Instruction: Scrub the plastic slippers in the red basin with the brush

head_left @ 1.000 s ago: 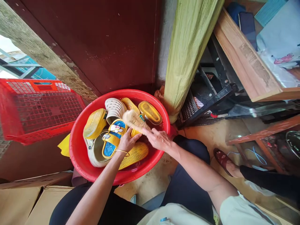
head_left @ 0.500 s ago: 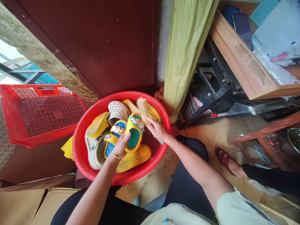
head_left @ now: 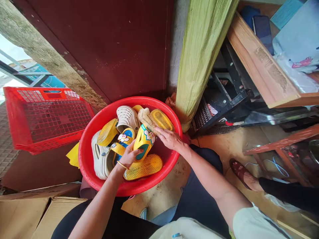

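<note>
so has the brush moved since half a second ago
Yes. Against the red basin, the brush has shifted toward picture left, uncovering more of the yellow sole beside it.

A dark red panel (head_left: pixel 119 49) adjoins a narrow grey wall (head_left: pixel 177 43)

Before me, the red basin (head_left: pixel 84 162) holds pale clogs (head_left: pixel 127 116) toward its left edge; yellow slippers (head_left: pixel 144 168) lie by its far-right and near edges.

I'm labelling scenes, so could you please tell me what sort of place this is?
Probably a cluttered corner of a home or small shop; I can't tell which. It shows in the red basin full of footwear, the red plastic crate and the cardboard box.
</note>
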Motion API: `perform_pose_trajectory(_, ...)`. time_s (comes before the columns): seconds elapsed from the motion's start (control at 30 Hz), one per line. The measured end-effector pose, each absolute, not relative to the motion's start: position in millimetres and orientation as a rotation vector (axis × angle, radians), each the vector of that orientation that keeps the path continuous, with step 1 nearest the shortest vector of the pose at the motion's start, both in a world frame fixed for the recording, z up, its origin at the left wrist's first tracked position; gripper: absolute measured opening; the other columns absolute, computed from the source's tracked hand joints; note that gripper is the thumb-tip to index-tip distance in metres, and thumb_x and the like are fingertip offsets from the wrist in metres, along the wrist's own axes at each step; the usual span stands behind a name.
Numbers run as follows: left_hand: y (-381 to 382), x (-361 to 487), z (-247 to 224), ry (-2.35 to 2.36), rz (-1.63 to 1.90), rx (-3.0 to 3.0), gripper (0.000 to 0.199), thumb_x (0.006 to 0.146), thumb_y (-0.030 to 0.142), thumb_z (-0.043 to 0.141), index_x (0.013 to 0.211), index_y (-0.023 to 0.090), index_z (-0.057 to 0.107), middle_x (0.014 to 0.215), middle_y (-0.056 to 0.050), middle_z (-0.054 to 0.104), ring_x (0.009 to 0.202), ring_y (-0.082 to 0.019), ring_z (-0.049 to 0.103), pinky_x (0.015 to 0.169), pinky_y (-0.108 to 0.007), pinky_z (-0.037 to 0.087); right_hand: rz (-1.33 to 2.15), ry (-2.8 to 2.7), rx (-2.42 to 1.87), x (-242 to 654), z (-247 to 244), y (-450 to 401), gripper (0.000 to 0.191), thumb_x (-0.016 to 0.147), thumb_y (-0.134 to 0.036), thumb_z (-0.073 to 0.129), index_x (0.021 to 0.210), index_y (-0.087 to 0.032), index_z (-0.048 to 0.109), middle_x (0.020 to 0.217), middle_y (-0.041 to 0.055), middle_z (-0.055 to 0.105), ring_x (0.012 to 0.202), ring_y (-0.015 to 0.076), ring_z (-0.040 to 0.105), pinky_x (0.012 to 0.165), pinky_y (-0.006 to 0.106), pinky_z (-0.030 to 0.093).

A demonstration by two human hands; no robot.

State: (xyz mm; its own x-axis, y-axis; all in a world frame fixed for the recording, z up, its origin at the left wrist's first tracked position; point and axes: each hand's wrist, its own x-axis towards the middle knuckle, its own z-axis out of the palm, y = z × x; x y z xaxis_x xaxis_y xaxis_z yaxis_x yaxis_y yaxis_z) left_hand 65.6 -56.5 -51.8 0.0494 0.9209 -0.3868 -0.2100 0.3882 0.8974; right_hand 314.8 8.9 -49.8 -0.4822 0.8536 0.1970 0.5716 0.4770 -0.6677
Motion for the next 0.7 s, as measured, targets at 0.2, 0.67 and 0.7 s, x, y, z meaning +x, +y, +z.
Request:
perform_pose_trajectory(0.2, -53.8, 59.2, -58.0, 1.308, 1.084, 0.995, 0.059, 0.066, 0.034, 0.087, 0.120, 0.017, 0.071, 0.107, -0.008, 0.076, 0.089, -0.022, 0.069, 0.080, -0.033, 0.059, 0.775, -2.113, -1.191, 320.6, -46.6, 18.4, 0.054, 0.105, -0.026, 0.046, 0.158, -0.026, 0.048, 0.150, 0.0050, 0.063, 0.136, 0.0221, 0.061, 0.119, 0.040, 0.047)
perform_pose_trajectory(0.67, -32.8, 70.7, -29.5, 1.128, 1.330, 0.514, 0.064, 0.082, 0.069, 0.073, 0.128, 0.026, 0.065, 0.113, -0.008, 0.077, 0.104, -0.029, 0.074, 0.085, -0.042, 0.065, 0.710, -2.101, -1.137, 306.3, -49.1, -10.8, 0.055, 0.105, -0.025, 0.042, 0.159, -0.021, 0.046, 0.149, 0.0105, 0.063, 0.136, 0.0248, 0.060, 0.117, 0.041, 0.049)
perform_pose_trajectory(0.7, -29.1, 72.4, -29.2, 1.118, 1.337, 0.516, 0.065, 0.085, 0.073, 0.066, 0.130, 0.026, 0.065, 0.114, -0.008, 0.077, 0.107, -0.030, 0.073, 0.085, -0.043, 0.065, 0.660, -2.139, -1.116, 301.0, -48.9, -17.7, 0.054, 0.105, -0.026, 0.042, 0.159, -0.021, 0.047, 0.143, 0.0122, 0.066, 0.130, 0.0256, 0.064, 0.113, 0.041, 0.052)
